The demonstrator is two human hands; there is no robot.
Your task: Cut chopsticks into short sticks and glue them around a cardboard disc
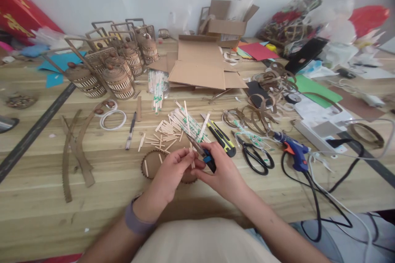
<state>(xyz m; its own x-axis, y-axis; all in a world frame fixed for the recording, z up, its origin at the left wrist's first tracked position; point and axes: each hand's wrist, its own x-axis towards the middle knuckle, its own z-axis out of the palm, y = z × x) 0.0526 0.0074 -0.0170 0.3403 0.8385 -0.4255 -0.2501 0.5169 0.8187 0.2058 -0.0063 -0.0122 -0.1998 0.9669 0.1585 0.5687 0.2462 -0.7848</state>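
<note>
Pinched upright between the fingers of my left hand is a thin wooden stick. My right hand is closed around a cutter with a grey metal front and a blue-and-black handle. Its metal end lies against or beside the stick; exact contact is unclear. Below my hands, round cardboard pieces with ridged rims lie partly covered, a few short sticks on one. Just beyond are a pile of short cut sticks and several paper-wrapped chopsticks with green print.
A yellow-black utility knife, black scissors and a corded blue glue gun lie to the right. Cardboard strips, white rings and a pen lie left. Lantern-like models and flattened cardboard stand behind.
</note>
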